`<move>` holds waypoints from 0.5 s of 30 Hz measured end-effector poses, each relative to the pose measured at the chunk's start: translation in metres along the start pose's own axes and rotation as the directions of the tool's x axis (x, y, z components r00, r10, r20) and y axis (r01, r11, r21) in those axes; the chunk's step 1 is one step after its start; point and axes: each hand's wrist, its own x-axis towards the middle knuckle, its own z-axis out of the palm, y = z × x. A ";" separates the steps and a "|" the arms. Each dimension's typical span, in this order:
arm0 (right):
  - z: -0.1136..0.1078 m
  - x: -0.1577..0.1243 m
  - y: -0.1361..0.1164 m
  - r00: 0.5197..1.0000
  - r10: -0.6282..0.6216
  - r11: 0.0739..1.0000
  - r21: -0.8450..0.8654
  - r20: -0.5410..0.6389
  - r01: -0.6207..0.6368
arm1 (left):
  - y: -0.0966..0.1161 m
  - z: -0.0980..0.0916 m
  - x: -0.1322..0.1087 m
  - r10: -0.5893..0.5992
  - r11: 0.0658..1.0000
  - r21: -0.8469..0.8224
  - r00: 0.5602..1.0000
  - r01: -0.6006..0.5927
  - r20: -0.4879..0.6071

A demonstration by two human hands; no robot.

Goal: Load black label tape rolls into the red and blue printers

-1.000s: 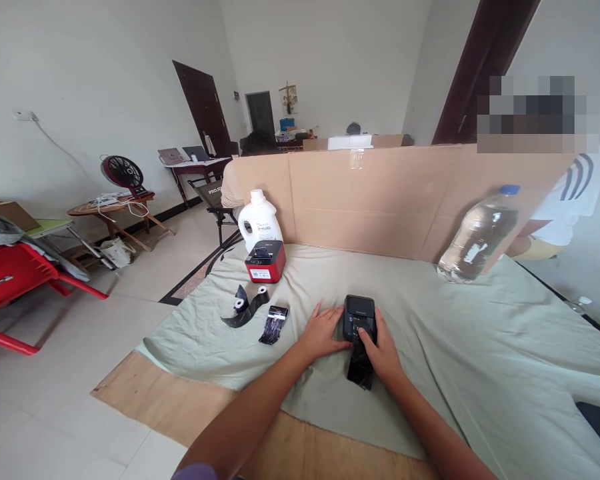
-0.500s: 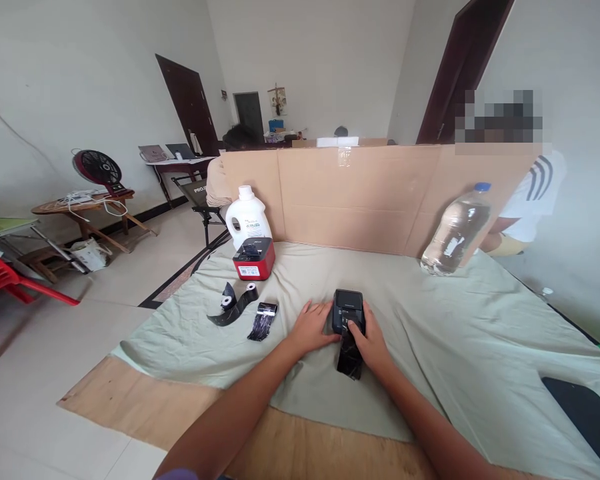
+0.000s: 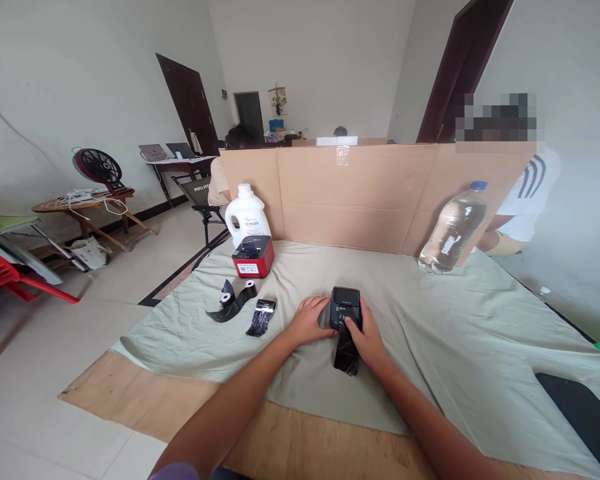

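A small black printer-like device (image 3: 347, 298) lies on the pale green cloth in front of me. From its near end a shiny black strip (image 3: 347, 357) extends toward me. My right hand (image 3: 370, 339) grips the device's right side, with the thumb pressed on top near the strip. On the opposite side my left hand (image 3: 310, 323) is curved against the device, thumb and fingertips at its edge. To the left lie a crinkled black strip (image 3: 261, 319) and a black roll (image 3: 240, 301) with white cores, partly unwound.
Behind the rolls stand a red box-shaped device (image 3: 263, 265) and a white jug (image 3: 250, 210). A large clear bottle (image 3: 453, 230) leans near the cardboard screen (image 3: 355, 200). A dark flat object (image 3: 577, 413) lies at the right. One person (image 3: 530, 193) sits beyond the screen.
My left fingers have drawn into a rounder curve beside the device. The right hand keeps its hold, thumb on top. The view has shifted slightly.
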 end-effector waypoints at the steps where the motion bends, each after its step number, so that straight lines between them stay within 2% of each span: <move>1: 0.000 0.000 -0.001 1.000 -0.002 1.000 0.001 0.001 0.002 | 0.000 -0.001 0.000 -0.003 1.000 -0.013 1.000 0.003 0.008; 11: 0.002 -0.001 0.004 0.999 -0.032 0.999 -0.018 0.017 0.032 | 0.003 0.000 -0.004 0.082 0.993 -0.091 0.995 -0.076 0.057; 15: 0.005 -0.002 0.006 0.999 -0.007 0.999 -0.037 0.038 0.008 | 0.007 -0.004 -0.004 0.083 0.995 -0.061 0.993 -0.077 0.087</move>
